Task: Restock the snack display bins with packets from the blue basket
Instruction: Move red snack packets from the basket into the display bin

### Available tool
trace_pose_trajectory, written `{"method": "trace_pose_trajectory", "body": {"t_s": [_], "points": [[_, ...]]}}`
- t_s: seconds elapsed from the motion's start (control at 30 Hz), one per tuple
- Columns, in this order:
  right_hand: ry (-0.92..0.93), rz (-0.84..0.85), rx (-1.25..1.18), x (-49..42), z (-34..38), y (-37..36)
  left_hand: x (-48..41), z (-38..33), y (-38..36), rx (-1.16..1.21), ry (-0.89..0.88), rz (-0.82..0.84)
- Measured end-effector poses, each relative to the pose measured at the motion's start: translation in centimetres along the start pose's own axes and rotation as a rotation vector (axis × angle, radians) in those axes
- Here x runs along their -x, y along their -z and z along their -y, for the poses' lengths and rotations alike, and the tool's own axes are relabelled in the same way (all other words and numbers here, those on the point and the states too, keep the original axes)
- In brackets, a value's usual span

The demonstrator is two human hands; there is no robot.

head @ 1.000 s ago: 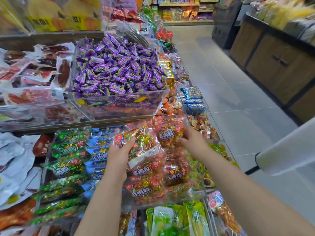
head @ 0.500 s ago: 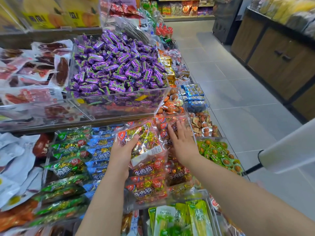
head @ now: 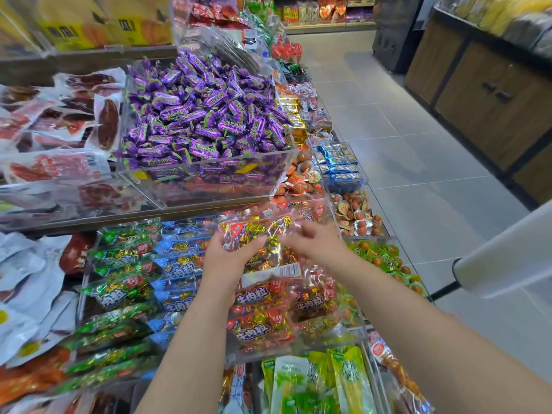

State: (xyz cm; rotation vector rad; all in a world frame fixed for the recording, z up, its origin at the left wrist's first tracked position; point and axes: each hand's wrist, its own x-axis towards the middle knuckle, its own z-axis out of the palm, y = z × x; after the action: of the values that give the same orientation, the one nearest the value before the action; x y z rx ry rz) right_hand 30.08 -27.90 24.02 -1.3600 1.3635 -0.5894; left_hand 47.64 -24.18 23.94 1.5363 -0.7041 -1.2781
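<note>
Head view: your left hand grips the packet over the back edge of the bin, and your right hand has left the stack for its right end, grip too blurred to tell, so placing seems near.

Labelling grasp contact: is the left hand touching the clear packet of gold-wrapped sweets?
Touching. In the head view, the left hand curls its fingers round the packet at its left end and holds it above the red packets.
</note>
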Motion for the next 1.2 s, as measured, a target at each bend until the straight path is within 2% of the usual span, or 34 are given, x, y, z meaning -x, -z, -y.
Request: {"method": "trace_pose_trajectory", "body": {"t_s": [0.07, 0.17, 0.23, 0.3, 0.33, 0.4, 0.53, 0.6, 0.67, 0.73, 0.83, 0.97, 1.07, 1.1, 1.2], "points": [[0.049, -0.036, 0.123, 0.8, 0.2, 0.0, 0.0, 0.0, -0.4, -0.054, 0.015, -0.005], [0.067, -0.175, -0.103, 2.0, 0.4, 0.5, -0.1, 0.1, -0.8, -0.048, 0.013, -0.065], [0.126, -0.354, -0.217, 2.7, 0.8, 1.5, -0.3, 0.2, -0.7, -0.030, 0.025, -0.105], [0.233, -0.505, -0.076, 3.2, 1.1, 2.0, 0.0, -0.2, -0.8, -0.032, 0.003, -0.103], [0.274, -0.516, 0.014, 3.4, 1.2, 1.7, 0.0, -0.3, -1.0, -0.046, 0.005, -0.084], [0.342, -0.435, 0.143, 4.2, 1.6, 0.0, 0.7, -0.4, -1.6, -0.056, 0.001, -0.002], [0.349, -0.065, 0.238, 5.0, 0.6, -3.5, 1.7, -0.6, -2.1, 0.029, 0.087, 0.185], [0.355, -0.079, 0.270, 4.5, 0.1, -3.0, 1.7, -0.3, -1.5, 0.120, 0.140, 0.252], [0.263, -0.140, 0.253, 3.8, -0.3, -1.8, 1.5, 0.4, -0.6, 0.168, 0.187, 0.306], [0.087, -0.086, 0.193, 3.1, -0.5, -0.8, 1.4, 0.7, -0.4, 0.154, 0.211, 0.290], [0.070, -0.119, 0.181, 2.5, -1.3, 0.4, 1.4, 0.5, -0.6, 0.163, 0.196, 0.248], [0.097, -0.345, 0.143, 1.2, -2.8, 2.7, 0.8, 0.1, -0.4, 0.084, 0.117, 0.084], [0.062, -0.533, 0.260, -0.4, -4.2, 3.1, 0.1, 0.0, 0.0, -0.007, 0.023, -0.074], [0.076, -0.543, 0.305, -0.8, -4.5, 2.6, -0.1, 0.2, 0.2, -0.034, -0.010, -0.123], [0.208, -0.388, 0.436, -1.5, -5.1, 0.5, 0.0, 0.4, 0.5, -0.150, -0.073, -0.173]]}}
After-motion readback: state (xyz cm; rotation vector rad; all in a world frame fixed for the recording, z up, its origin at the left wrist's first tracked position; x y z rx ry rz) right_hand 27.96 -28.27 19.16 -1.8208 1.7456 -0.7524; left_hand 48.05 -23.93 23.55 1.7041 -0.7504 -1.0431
